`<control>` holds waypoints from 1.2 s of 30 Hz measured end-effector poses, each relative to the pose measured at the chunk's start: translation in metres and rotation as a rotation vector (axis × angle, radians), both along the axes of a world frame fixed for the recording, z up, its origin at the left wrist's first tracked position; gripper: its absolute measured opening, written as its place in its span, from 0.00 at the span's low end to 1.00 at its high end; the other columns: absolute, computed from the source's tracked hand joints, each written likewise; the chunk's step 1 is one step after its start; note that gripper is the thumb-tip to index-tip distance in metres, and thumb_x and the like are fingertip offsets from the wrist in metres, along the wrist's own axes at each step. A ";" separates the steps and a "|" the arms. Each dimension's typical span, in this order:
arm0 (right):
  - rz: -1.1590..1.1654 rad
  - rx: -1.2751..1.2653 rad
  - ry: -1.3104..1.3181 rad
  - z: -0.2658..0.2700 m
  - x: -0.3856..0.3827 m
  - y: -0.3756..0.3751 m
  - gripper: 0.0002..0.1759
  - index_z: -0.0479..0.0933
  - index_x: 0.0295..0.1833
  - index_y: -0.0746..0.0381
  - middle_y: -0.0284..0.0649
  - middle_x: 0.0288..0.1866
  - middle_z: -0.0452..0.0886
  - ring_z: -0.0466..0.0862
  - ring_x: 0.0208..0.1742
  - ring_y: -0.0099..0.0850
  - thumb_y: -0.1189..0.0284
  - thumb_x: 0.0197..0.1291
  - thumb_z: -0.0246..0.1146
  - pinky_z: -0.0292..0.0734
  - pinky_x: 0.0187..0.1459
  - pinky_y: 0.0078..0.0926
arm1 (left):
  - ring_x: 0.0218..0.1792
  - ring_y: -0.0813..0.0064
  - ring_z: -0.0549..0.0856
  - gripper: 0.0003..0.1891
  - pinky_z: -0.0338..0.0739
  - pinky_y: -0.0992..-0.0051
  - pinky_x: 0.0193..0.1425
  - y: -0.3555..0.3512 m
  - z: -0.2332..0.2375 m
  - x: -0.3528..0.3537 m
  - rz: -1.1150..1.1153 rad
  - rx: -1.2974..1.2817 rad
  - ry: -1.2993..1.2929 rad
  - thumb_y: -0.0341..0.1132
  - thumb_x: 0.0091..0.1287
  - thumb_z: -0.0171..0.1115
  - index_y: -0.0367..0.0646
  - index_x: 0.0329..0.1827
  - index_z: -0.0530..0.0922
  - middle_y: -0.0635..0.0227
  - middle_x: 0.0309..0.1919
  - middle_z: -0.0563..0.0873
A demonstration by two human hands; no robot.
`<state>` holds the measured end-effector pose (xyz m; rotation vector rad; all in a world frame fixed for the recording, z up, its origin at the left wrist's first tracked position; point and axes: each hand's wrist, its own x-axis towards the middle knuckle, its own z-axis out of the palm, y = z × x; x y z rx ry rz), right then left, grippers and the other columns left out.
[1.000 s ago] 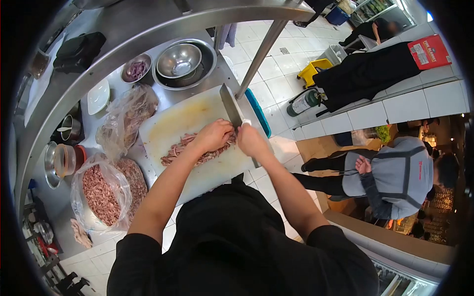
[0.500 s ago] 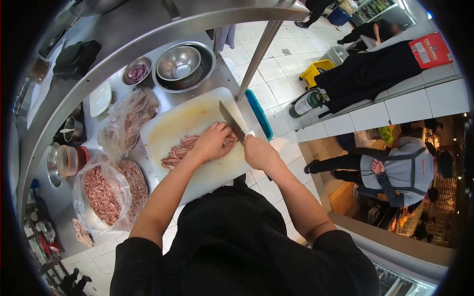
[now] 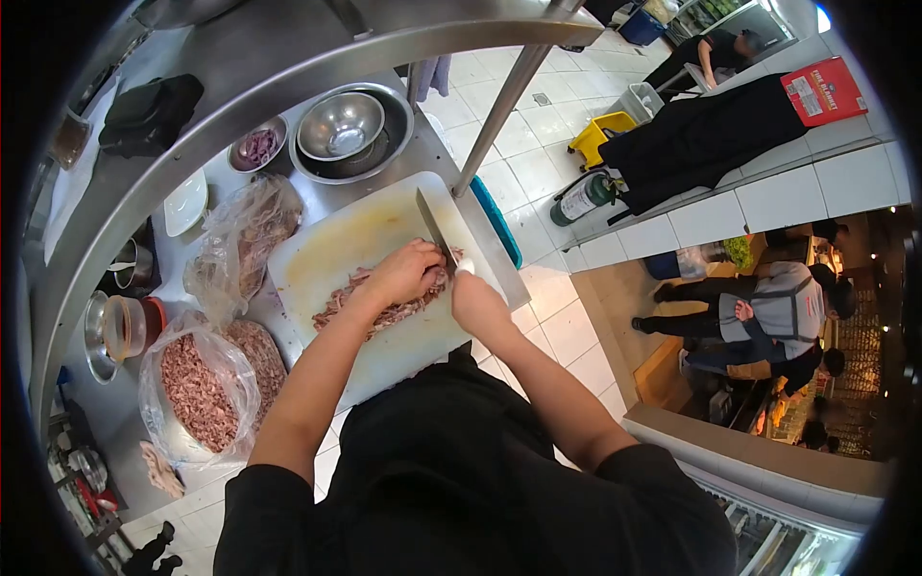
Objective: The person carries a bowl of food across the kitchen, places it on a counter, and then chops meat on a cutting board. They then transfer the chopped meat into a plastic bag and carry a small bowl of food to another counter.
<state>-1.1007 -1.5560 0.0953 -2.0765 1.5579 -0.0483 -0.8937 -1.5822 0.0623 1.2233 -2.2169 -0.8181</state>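
Note:
On the white cutting board [image 3: 305,252] lie thin strips of brownish-pink meat [image 3: 389,317]. My left hand [image 3: 407,273] rests over the strips with its fingers curled, holding them against the board. My right hand [image 3: 479,307] is wrapped round the white handle of a kitchen knife [image 3: 433,225]. The blade points away from me and stands close beside my left fingertips, at the right end of the meat. Left of the board sits a clear plastic bag of chopped meat [image 3: 199,389]. Behind it is another plastic bag [image 3: 237,254] with meat inside.
Nested steel bowls [image 3: 340,127] and a bowl of sliced red onion [image 3: 257,146] stand behind the board. A white dish [image 3: 185,204] and plastic tubs [image 3: 125,324] are at the left. A metal shelf rail [image 3: 298,65] arches above. Other people [image 3: 783,302] stand farther off.
The knife has moved left, nearer my left fingers, and its blade has turned more upright on edge. My right hand has shifted left with it. My left hand stays on the meat.

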 end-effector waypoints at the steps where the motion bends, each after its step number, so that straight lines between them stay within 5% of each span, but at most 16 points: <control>1: -0.009 0.016 -0.035 -0.005 0.002 -0.008 0.17 0.80 0.49 0.73 0.69 0.43 0.88 0.89 0.48 0.68 0.67 0.80 0.55 0.84 0.52 0.63 | 0.60 0.51 0.85 0.11 0.81 0.56 0.68 0.002 0.001 -0.001 0.008 0.029 -0.037 0.29 0.67 0.68 0.39 0.50 0.89 0.57 0.53 0.91; 4: 0.040 0.110 0.001 0.026 0.000 -0.016 0.13 0.80 0.49 0.72 0.69 0.46 0.88 0.90 0.51 0.66 0.73 0.76 0.54 0.84 0.53 0.64 | 0.58 0.51 0.86 0.11 0.81 0.56 0.67 0.003 -0.006 0.003 -0.009 -0.003 0.040 0.29 0.67 0.68 0.39 0.50 0.90 0.58 0.51 0.91; 10: -0.047 0.037 -0.055 -0.004 0.017 -0.022 0.15 0.79 0.51 0.74 0.70 0.46 0.88 0.90 0.51 0.66 0.72 0.77 0.54 0.84 0.53 0.63 | 0.58 0.51 0.86 0.11 0.82 0.57 0.67 0.000 -0.012 0.008 -0.031 0.009 -0.019 0.29 0.69 0.68 0.39 0.51 0.90 0.58 0.53 0.92; 15: 0.013 0.167 0.169 0.078 0.017 -0.011 0.13 0.79 0.53 0.75 0.70 0.48 0.89 0.90 0.55 0.66 0.77 0.73 0.54 0.85 0.57 0.61 | 0.60 0.52 0.86 0.12 0.83 0.57 0.68 0.008 -0.007 0.019 0.012 -0.047 0.096 0.30 0.71 0.66 0.39 0.53 0.91 0.59 0.53 0.92; 22: -0.102 0.115 0.159 0.016 0.023 0.020 0.12 0.78 0.52 0.73 0.70 0.47 0.89 0.90 0.54 0.66 0.76 0.74 0.54 0.85 0.56 0.61 | 0.58 0.53 0.86 0.12 0.83 0.56 0.66 0.005 -0.013 0.020 -0.055 0.005 -0.052 0.30 0.70 0.66 0.40 0.52 0.91 0.60 0.53 0.91; 28: -0.047 0.053 -0.018 0.010 0.013 0.023 0.13 0.77 0.49 0.75 0.72 0.41 0.87 0.89 0.49 0.69 0.73 0.78 0.55 0.83 0.49 0.64 | 0.56 0.52 0.86 0.10 0.82 0.56 0.65 0.009 -0.014 0.019 -0.048 -0.154 0.008 0.30 0.68 0.68 0.38 0.49 0.90 0.59 0.49 0.91; 34: -0.053 0.094 -0.135 0.012 0.013 -0.004 0.11 0.76 0.51 0.76 0.73 0.44 0.87 0.90 0.51 0.67 0.77 0.71 0.57 0.84 0.53 0.62 | 0.56 0.51 0.86 0.09 0.82 0.56 0.65 0.018 -0.014 0.013 -0.018 -0.086 0.003 0.29 0.67 0.70 0.37 0.48 0.88 0.57 0.48 0.90; 36: 0.003 0.064 -0.156 0.010 0.008 0.014 0.18 0.77 0.45 0.77 0.73 0.41 0.87 0.89 0.47 0.70 0.69 0.81 0.57 0.83 0.47 0.65 | 0.56 0.51 0.86 0.09 0.82 0.56 0.65 0.013 -0.007 0.014 0.022 -0.088 0.003 0.29 0.67 0.70 0.37 0.48 0.88 0.57 0.48 0.90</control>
